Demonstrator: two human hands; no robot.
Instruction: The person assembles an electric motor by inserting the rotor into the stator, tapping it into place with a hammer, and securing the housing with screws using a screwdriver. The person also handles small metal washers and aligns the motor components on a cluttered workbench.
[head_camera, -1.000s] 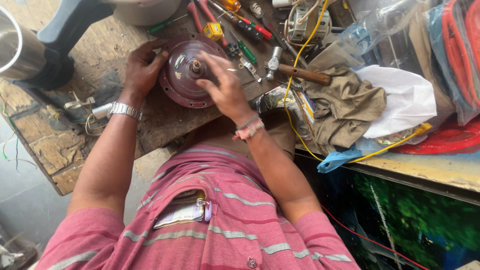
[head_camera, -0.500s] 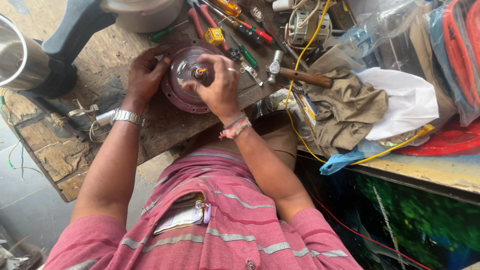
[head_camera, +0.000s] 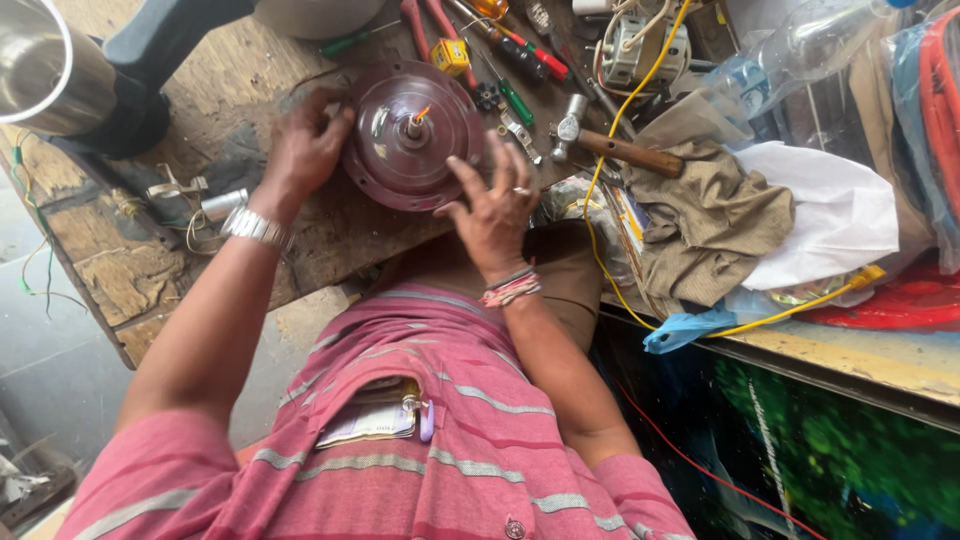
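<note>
Head view: both hands (head_camera: 305, 150) (head_camera: 495, 205) open against maroon disc (head_camera: 385, 165) (worn wooden bench (head_camera: 150, 270)).

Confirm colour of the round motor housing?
Dark maroon housing, clearest in the head view.
</note>
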